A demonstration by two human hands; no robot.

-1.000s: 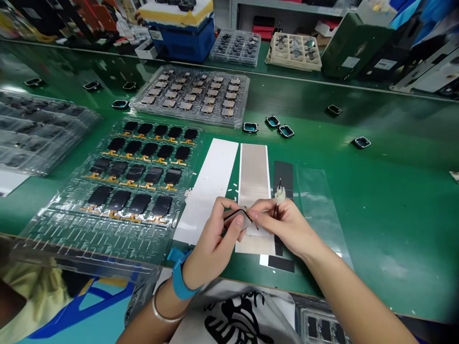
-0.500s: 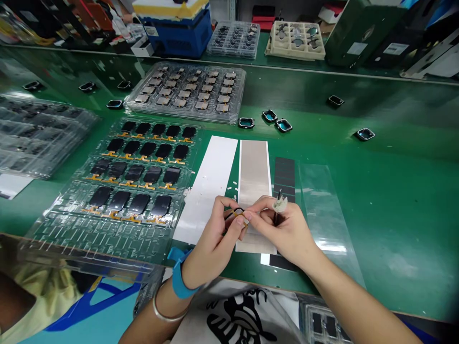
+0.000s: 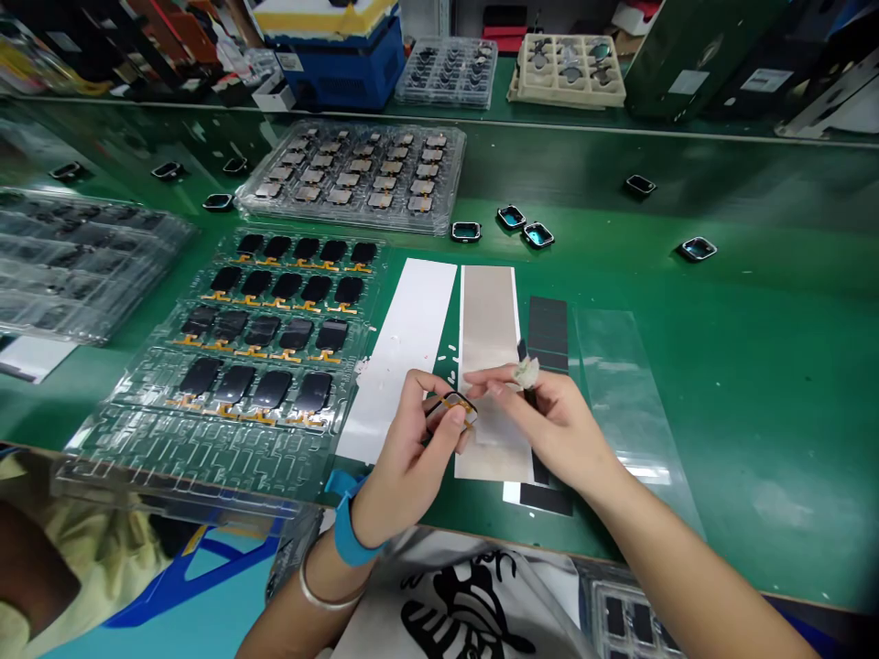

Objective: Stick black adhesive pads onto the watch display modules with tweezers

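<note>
My left hand (image 3: 420, 448) is closed on a small watch display (image 3: 471, 419) with an orange flex cable, its back turned up. To the right is my right hand (image 3: 559, 421), thumb and forefinger stretched toward the display, apart from it. A thin dark tool (image 3: 522, 350), its exact kind unclear, is tucked in that hand's fingers, with a pale crumpled wad (image 3: 526, 372) beside it. Under the hands lie a beige strip sheet (image 3: 489, 307) and a white sheet (image 3: 412, 329). On the left, a clear plastic tray (image 3: 206, 458) holds rows of black displays with orange cables.
Several watch cases (image 3: 538, 235) lie across the green bench. Stacked clear trays (image 3: 439, 215) with parts stand behind. Dark strips (image 3: 548, 320) and a clear film (image 3: 618, 384) lie to the right. Another person's arm (image 3: 34, 567) shows at lower left. A shelf at the back bears boxes.
My right hand has drawn back from the display, its thumb and forefinger coming off it. The display stays in my left hand, with more of its back showing.
</note>
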